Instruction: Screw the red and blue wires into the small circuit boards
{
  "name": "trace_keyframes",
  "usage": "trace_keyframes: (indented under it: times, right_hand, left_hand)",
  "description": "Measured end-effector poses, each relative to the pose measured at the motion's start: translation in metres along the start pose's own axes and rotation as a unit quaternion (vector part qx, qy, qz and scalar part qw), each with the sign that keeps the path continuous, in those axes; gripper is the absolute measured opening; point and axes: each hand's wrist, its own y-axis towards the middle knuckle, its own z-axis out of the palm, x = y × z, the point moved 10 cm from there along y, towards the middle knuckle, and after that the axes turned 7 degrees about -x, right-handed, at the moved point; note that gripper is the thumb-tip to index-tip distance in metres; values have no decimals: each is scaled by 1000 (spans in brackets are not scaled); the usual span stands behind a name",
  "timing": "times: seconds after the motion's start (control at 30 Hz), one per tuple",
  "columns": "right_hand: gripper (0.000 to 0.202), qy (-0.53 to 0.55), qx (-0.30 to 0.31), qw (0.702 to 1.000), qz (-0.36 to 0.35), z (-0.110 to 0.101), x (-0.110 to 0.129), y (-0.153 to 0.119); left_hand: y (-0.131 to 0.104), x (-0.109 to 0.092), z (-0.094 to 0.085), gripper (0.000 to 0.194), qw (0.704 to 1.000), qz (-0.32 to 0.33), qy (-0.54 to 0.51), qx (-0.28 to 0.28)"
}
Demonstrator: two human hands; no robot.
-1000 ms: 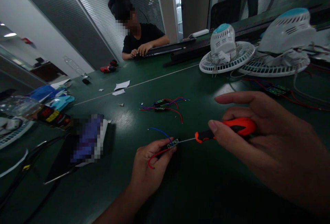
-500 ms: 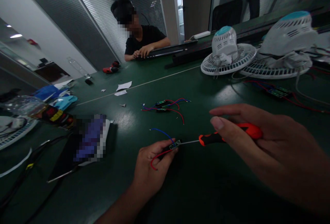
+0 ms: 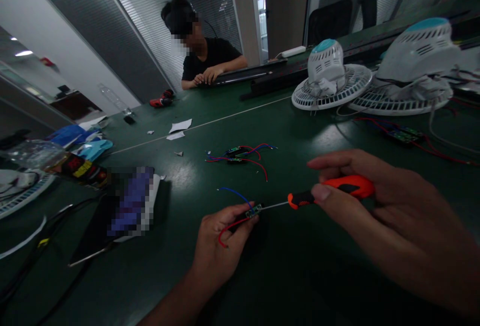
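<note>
Between the thumb and fingers of my left hand (image 3: 221,236) is a small green circuit board (image 3: 255,210) with a blue wire (image 3: 236,192) and a red wire (image 3: 224,233) coming off it. My right hand (image 3: 390,226) holds a screwdriver (image 3: 337,188) with an orange and black handle, thumb on the near side of the grip. The screwdriver's shaft reaches left to the board's right end; the exact contact of the tip is too small to make out. Farther out on the green table lie more circuit boards (image 3: 236,160) with red and blue wires.
White fan parts (image 3: 332,86) stand at the right, near another wired board (image 3: 407,135). On the left are a tablet-like device (image 3: 93,226), a bottle (image 3: 71,163) and cables. A co-worker (image 3: 213,56) sits across the table (image 3: 210,111), near a red drill (image 3: 162,100).
The screwdriver handle has turned and tilted slightly in my right hand, with the thumb shifted a little lower. My left hand and the board stay almost in place.
</note>
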Motion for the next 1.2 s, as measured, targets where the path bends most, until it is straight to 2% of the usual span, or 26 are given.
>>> trace_keyframes:
  times: [0.07, 0.13, 0.37, 0.6, 0.67, 0.77, 0.87, 1.03, 1.2]
  right_hand:
    - [23, 2, 30, 1000, 2, 5, -1, 0]
    - [27, -1, 33, 999, -4, 4, 1, 0]
    - [26, -48, 5, 999, 23, 0, -6, -1]
    - [35, 37, -23, 999, 27, -1, -8, -4]
    - [32, 36, -26, 999, 16, -2, -5, -3]
    - [25, 28, 8, 1000, 1, 2, -1, -3]
    - [28, 22, 17, 1000, -5, 2, 0, -2]
    - [22, -10, 2, 1000, 24, 1, -7, -3]
    - [26, -1, -22, 1000, 15, -2, -4, -5]
  left_hand:
    - [0, -1, 0, 22, 1000, 3, 3, 0]
    - [0, -3, 0, 21, 1000, 7, 3, 1]
    - [-1, -5, -1, 20, 1000, 12, 5, 1]
    - [-1, -5, 0, 21, 1000, 12, -4, 1]
    - [-1, -4, 0, 21, 1000, 12, -3, 2]
    - [-1, -5, 0, 20, 1000, 16, 2, 1]
    - [0, -8, -2, 20, 1000, 24, 11, -1]
    - [0, -11, -3, 18, 999, 32, 16, -6]
    - [-1, -7, -2, 19, 1000, 25, 11, 0]
